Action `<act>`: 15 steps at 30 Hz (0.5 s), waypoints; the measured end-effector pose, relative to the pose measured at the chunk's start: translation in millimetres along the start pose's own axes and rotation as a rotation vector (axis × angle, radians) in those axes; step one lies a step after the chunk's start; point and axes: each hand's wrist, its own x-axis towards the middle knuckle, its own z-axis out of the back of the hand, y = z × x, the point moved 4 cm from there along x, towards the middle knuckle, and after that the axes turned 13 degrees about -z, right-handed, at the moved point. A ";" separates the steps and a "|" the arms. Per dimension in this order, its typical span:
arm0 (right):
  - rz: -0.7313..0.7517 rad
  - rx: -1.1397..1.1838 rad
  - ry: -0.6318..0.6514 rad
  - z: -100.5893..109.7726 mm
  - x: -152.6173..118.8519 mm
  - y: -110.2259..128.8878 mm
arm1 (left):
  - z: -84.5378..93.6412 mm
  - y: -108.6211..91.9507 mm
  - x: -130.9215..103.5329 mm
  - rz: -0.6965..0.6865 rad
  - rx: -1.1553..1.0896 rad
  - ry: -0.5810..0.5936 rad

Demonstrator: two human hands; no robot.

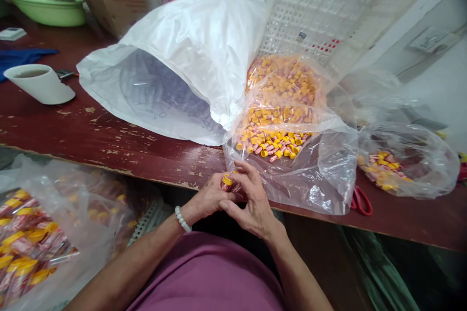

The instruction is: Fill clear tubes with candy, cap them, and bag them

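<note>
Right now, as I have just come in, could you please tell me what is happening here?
The person's left hand and right hand meet near the edge of the table, around at least one yellow-capped tube. Beyond them, a clear bag of similar pieces lies on the table, beside an open white sack. Another bag of yellow-capped tubes sits lower, at the left.

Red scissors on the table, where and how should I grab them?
I'd take the scissors by their handle loops, with the nearer right hand, coming from the front edge of the table. The loops point toward that edge, beside the clear bag; the blades can't be made out.
</note>
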 end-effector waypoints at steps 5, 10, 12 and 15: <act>-0.004 0.002 -0.045 -2.7 1.8 -3.9 | 6.9 3.1 -3.5 0.183 -0.148 -0.032; 0.071 -0.162 -0.080 -18.4 4.8 -7.3 | 2.2 11.5 -6.6 0.210 -0.433 -0.140; 0.105 -0.174 -0.076 -21.3 4.0 -6.2 | -1.4 14.1 -9.7 0.221 -0.528 -0.204; 0.194 -0.215 -0.096 -24.3 2.1 1.7 | -5.2 10.2 -16.5 0.218 -0.603 -0.215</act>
